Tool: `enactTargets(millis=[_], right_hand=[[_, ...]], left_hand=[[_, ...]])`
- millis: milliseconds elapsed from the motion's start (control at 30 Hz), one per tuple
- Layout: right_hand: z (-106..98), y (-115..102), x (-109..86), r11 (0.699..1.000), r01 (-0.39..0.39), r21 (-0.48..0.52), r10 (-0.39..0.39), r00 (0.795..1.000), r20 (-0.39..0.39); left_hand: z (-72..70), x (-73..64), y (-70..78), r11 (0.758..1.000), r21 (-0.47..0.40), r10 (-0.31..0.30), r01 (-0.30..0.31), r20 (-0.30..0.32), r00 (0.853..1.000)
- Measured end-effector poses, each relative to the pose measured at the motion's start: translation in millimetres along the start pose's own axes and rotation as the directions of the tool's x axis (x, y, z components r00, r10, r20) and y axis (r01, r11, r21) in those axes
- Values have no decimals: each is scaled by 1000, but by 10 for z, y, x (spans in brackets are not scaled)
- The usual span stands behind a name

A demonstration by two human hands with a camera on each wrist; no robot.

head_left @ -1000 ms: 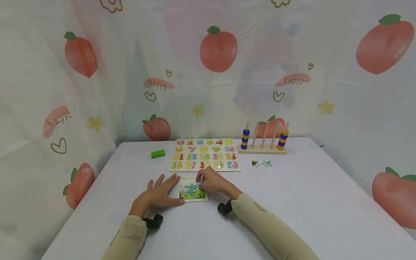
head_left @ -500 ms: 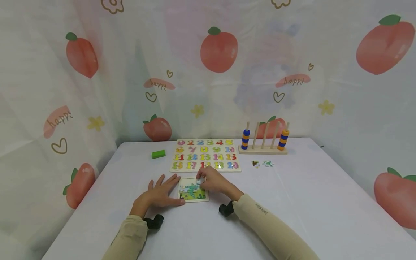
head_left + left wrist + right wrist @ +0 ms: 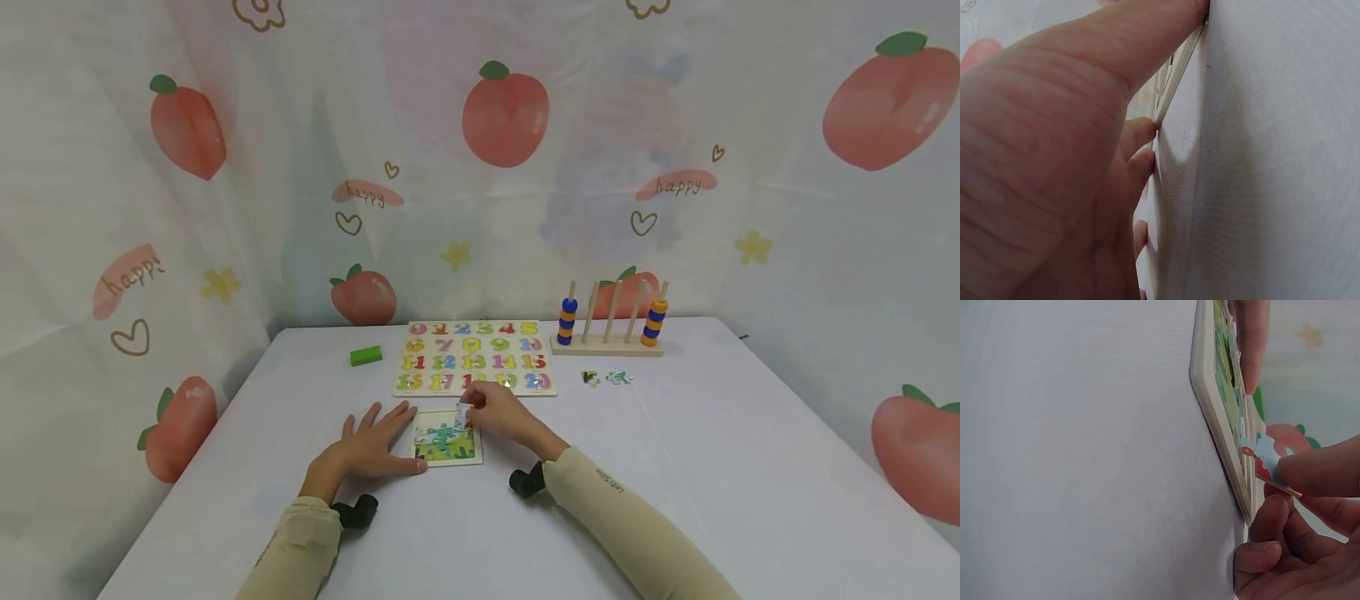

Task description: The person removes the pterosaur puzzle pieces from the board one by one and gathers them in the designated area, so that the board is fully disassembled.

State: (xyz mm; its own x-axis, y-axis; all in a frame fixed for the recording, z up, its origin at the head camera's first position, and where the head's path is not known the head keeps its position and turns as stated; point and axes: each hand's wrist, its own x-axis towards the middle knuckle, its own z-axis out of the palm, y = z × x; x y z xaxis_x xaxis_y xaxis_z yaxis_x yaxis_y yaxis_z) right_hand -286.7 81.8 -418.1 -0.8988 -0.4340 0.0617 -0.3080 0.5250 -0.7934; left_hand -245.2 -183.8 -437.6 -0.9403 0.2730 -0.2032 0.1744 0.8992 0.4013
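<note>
A small jigsaw puzzle in a pale wooden frame (image 3: 447,462) lies on the white table, its lower part filled with a green picture. My left hand (image 3: 366,446) is spread at its left side, thumb and fingertips touching the frame's edge. Over the upper right corner, my right hand (image 3: 501,412) pinches a light-blue and red puzzle piece (image 3: 1266,459) between thumb and fingers. In the right wrist view that piece is tilted, its tip at the frame's inner edge. Whether it touches the neighbouring pieces I cannot tell.
Behind the frame lies a number board (image 3: 474,358). A green block (image 3: 365,356) sits to its left. At the back right stands a wooden peg rack (image 3: 607,344) with blue and orange rings. Two loose puzzle pieces (image 3: 618,377) lie in front of the rack.
My right hand has shifted slightly right, and the piece it pinches has lifted and tilted, so more of it shows. My left hand has stayed put.
</note>
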Motion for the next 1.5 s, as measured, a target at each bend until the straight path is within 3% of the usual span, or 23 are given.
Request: enactTargets(millis=[567, 867, 1500], right_hand=[[-100, 4, -36, 996, -64, 67, 69, 995, -70], [-189, 29, -98, 990, -53, 128, 67, 992, -104], [-613, 234, -210, 981, -63, 182, 99, 976, -195]], left_hand=[[-22, -20, 31, 1000, 2, -7, 7, 8, 1000], [-31, -35, 35, 1000, 9, -10, 9, 21, 1000], [14, 16, -24, 1000, 22, -4, 4, 16, 1000]])
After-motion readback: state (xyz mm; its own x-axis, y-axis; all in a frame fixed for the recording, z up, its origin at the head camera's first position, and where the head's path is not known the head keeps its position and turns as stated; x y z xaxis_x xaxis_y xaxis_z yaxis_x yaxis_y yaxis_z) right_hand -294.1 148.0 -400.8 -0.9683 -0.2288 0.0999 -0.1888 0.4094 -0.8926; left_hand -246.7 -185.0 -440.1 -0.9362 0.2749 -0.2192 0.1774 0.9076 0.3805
